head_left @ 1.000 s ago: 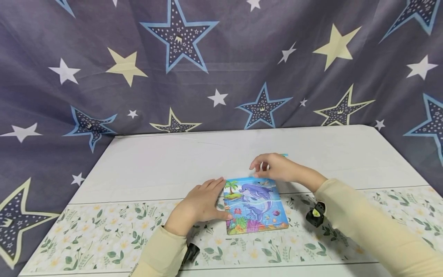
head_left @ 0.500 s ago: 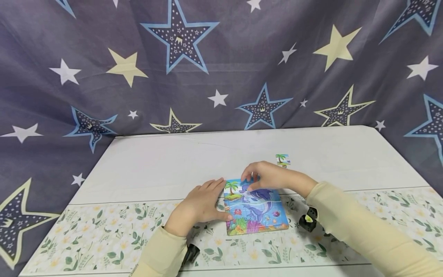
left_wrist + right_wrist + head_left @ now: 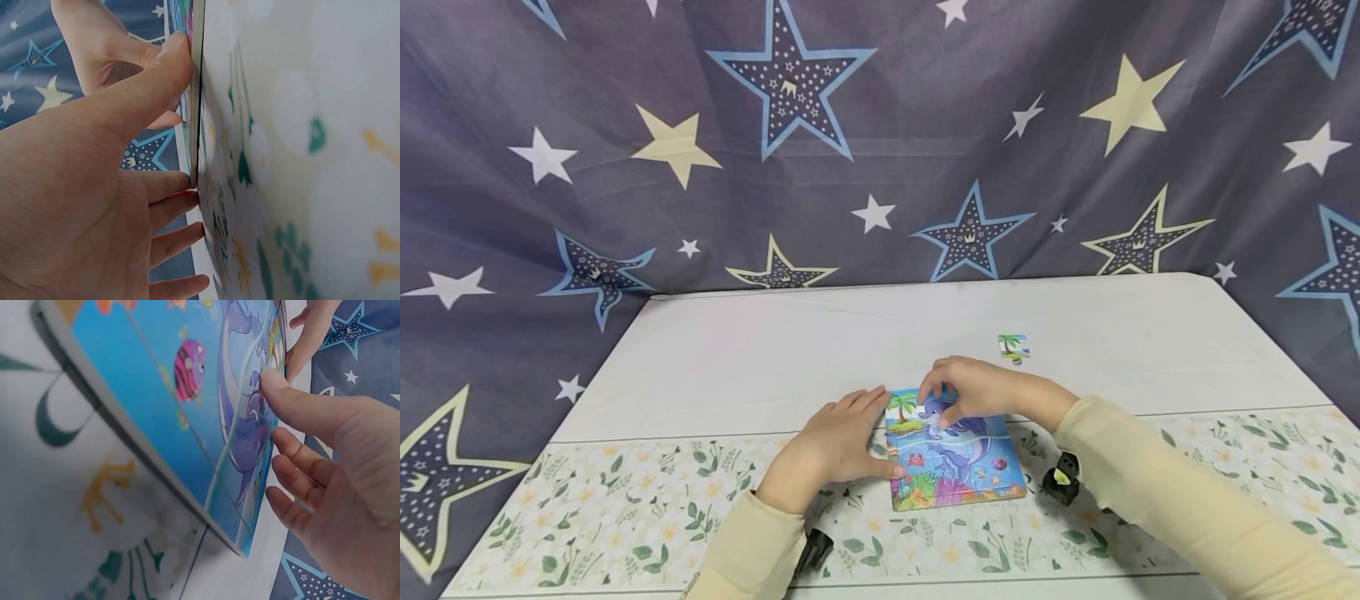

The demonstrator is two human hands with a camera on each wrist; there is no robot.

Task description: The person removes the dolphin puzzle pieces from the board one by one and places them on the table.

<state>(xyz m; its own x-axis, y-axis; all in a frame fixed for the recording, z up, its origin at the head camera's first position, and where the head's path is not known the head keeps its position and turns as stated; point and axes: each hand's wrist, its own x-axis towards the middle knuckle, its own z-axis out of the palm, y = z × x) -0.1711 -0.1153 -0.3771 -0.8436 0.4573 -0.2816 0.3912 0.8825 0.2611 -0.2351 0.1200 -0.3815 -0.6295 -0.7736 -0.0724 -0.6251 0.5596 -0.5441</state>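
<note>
A square jigsaw puzzle (image 3: 973, 482) lies flat, printed with a dolphin, coral and a palm tree. My left hand (image 3: 838, 442) steadies its left side, thumb (image 3: 173, 62) on the border and straight fingers at the upper left corner. Over the upper half, my right hand (image 3: 976, 387) touches the picture around the dolphin's head. Its thumb (image 3: 278, 387) and bent fingers stand apart on the surface in the right wrist view; the palm hides the upper right of the picture. Behind the right hand lies a loose puzzle piece (image 3: 1013, 346) with a palm tree.
A white table (image 3: 737, 358) with a floral strip (image 3: 647, 500) across its front part bears the puzzle. Behind and beside it hangs a dark curtain (image 3: 865, 158) with stars. A small black wrist camera (image 3: 1062, 479) sits by the right sleeve.
My right hand has moved from the puzzle's top edge down and left onto the dolphin picture, uncovering the loose piece behind. The left hand has stayed in place.
</note>
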